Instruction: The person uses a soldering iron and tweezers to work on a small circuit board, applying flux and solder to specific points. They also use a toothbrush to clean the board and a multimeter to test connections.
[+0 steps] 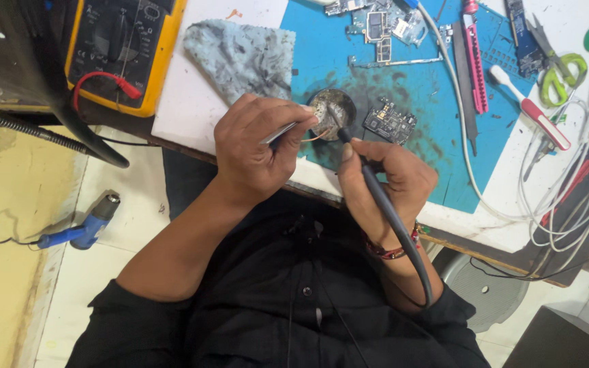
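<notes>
I look down at my two hands over the workbench. My left hand (257,146) is curled shut around thin shiny metal tweezers (282,132), and a short bit of bare copper-coloured wire (316,137) sticks out past my fingertips. My right hand (390,178) is closed like it holds a pencil, gripping a dark grey soldering pen with a long black cord (376,197). Its pointed tip sits in the small round tin of silvery cleaning wool (331,109), which stands on the blue work mat (438,129) near the table's front edge.

The round tin looks dirty and dark around the rim, with a black smudge spread on the mat all about it. The wool inside is shiny and crumbly, grey and a bit gold. I cannot tell if the wire touches the wool or just hangs beside it.

What could go wrong? I think the tip is hot, and my left fingers are very near it — one slip and they could get burned. The wire is tiny and held only at its end, so it could pop out of the tweezers and get lost. The tin is light and close to the edge; a push from the pen could tip it off. A small dark circuit board (390,123) lies just beside the tin — a bump could hurt it. The cord hangs down over my black shirt and could tug the pen.
</notes>
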